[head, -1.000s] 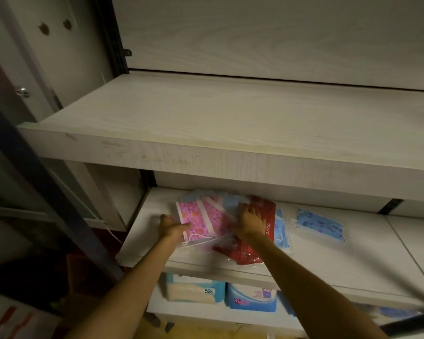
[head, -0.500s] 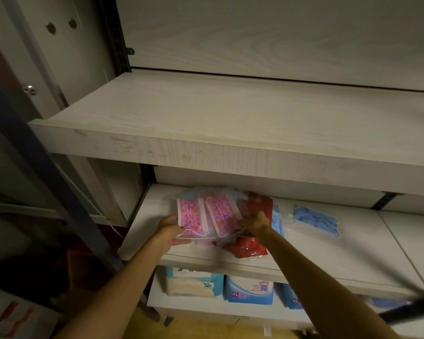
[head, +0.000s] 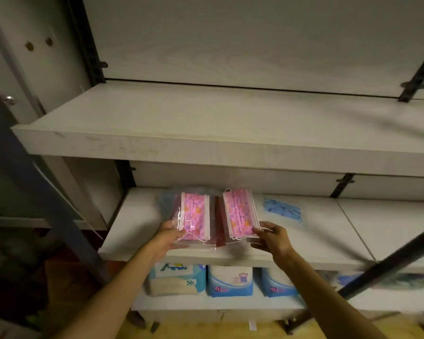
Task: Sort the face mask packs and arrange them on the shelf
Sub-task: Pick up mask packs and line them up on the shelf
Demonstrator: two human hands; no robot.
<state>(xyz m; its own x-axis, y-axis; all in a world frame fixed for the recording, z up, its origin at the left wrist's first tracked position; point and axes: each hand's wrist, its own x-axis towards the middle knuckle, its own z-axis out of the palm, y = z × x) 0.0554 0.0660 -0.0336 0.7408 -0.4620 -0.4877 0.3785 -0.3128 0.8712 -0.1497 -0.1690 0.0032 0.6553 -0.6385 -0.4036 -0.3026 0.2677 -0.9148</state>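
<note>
Two pink patterned face mask packs in clear plastic are held up over the middle shelf (head: 316,243). My left hand (head: 168,234) grips the lower left corner of the left pink pack (head: 195,215). My right hand (head: 271,237) pinches the bottom edge of the right pink pack (head: 240,214). Behind and below them a red pack (head: 218,223) lies on the shelf, partly hidden, with a bluish pack (head: 167,204) showing at the left. A blue mask pack (head: 283,209) lies flat further right on the same shelf.
The upper shelf (head: 206,123) above is a bare pale wood board. Under the middle shelf stand blue and white packages (head: 229,281) marked XL and one (head: 176,280) marked 52. A dark metal bar (head: 387,263) crosses at the lower right. A blue post (head: 47,209) slants at the left.
Both hands lifted the pink packs off the pile and drew them apart, one in each hand. The red pack stayed on the shelf. The camera moved closer.
</note>
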